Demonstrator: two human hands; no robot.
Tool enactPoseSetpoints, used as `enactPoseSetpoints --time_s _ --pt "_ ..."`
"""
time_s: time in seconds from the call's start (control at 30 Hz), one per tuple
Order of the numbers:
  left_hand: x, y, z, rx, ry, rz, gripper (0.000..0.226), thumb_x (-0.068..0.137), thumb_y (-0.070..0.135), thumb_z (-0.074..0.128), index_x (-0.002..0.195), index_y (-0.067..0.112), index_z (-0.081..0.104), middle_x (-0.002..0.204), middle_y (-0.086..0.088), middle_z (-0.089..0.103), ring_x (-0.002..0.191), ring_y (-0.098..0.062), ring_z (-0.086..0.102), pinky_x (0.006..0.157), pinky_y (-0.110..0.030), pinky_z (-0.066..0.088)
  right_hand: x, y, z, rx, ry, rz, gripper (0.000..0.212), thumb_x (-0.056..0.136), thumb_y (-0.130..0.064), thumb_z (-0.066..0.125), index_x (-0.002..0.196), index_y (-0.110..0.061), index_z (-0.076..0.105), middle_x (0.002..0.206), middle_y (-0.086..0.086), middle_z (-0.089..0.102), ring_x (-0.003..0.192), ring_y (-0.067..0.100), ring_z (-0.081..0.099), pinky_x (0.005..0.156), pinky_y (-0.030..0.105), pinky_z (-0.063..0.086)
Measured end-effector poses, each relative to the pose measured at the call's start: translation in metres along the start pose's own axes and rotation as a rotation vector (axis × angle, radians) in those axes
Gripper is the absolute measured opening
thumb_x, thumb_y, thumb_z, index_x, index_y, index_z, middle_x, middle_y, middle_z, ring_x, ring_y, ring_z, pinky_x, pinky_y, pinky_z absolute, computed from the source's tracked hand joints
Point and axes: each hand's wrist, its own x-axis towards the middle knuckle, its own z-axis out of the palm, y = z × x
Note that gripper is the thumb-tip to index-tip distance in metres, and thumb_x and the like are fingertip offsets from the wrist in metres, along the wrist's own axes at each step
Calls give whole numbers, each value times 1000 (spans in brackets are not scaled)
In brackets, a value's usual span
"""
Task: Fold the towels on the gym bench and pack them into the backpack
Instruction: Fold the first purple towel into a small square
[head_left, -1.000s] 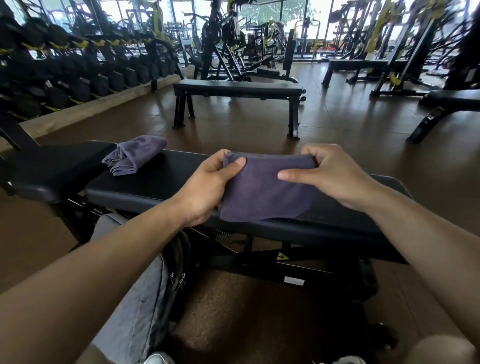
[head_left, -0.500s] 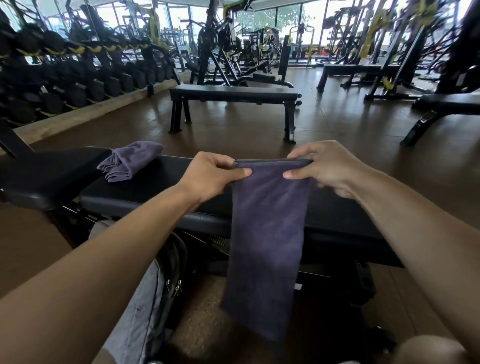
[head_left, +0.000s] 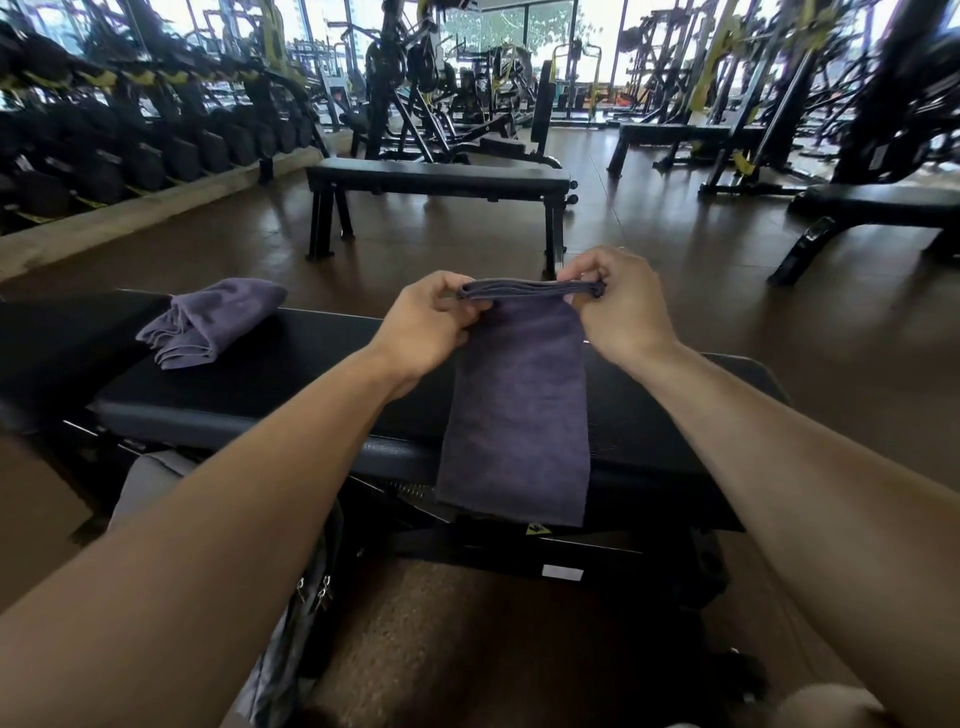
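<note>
We count two purple towels: one hanging towel (head_left: 514, 410) near centre, one bundled towel (head_left: 210, 325) far left on surface (head_left: 291, 374). Two hands: left hand (head_left: 431, 322), right hand (head_left: 618, 306). One grey backpack (head_left: 291, 623) near left. Three other benches beyond, far centre and right.

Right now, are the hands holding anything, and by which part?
Yes. Both hands hold the purple towel by its top edge: the left hand pinches the left corner, the right hand the right corner. The rest hangs down.
</note>
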Motion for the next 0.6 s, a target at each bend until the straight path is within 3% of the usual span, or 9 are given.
enactPoseSetpoints --time_s 0.1,0.23,0.33,0.4,0.5,0.53,0.6 --pt "-1 -12 0 -63 -30 -22 29 97 -11 56 102 16 64 97 -4 73 91 -15 66 73 -20 54 -7 6 2 -26 -10 -63 35 84 9 65 82 -26 66 83 -7 56 79 3 51 69 6 37" --pt "-8 -21 -7 22 -44 -67 41 85 -24 58 101 13 63 107 -12 74 102 -18 69 77 -22 59 -17 13 2 -147 -148 -79 24 85 -2 71 87 -26 69 88 -2 61 81 6 54 70 13 41" --pt "-18 -24 -13 62 -103 -105 36 82 -20 67 98 12 60 93 -11 74 83 -16 70 76 -24 60 -27 8 -4 -210 -255 -114 21 86 -14 77 98 -30 71 85 -7 56 78 5 52 68 16 41" --pt "-25 -26 -16 51 -127 -124 36 83 -19 68 95 14 58 90 -10 74 82 -18 69 83 -35 61 -33 8 -7 -221 -254 -57 24 84 -25 80 106 -29 70 90 -9 55 80 5 51 73 17 41" --pt "-32 -28 -18 10 -125 -143 33 86 -16 68 95 15 59 107 -18 74 97 -27 71 93 -45 59 -36 16 -7 -261 -234 155 35 77 -46 84 107 -33 69 105 -6 62 94 14 58 82 31 49" --pt "-34 -28 -18 4 -135 -157 31 87 -13 69 97 15 60 113 -18 73 104 -28 71 94 -45 59 -37 18 -6 -231 -247 209 31 80 -45 82 105 -32 71 101 -4 66 89 15 63 75 30 51" --pt "-36 -29 -15 -27 -158 -218 28 88 -7 69 99 17 61 117 -16 73 112 -29 69 94 -44 58 -40 21 -5 -3 -346 368 20 93 -36 71 110 -25 71 82 3 73 62 16 67 51 23 48"
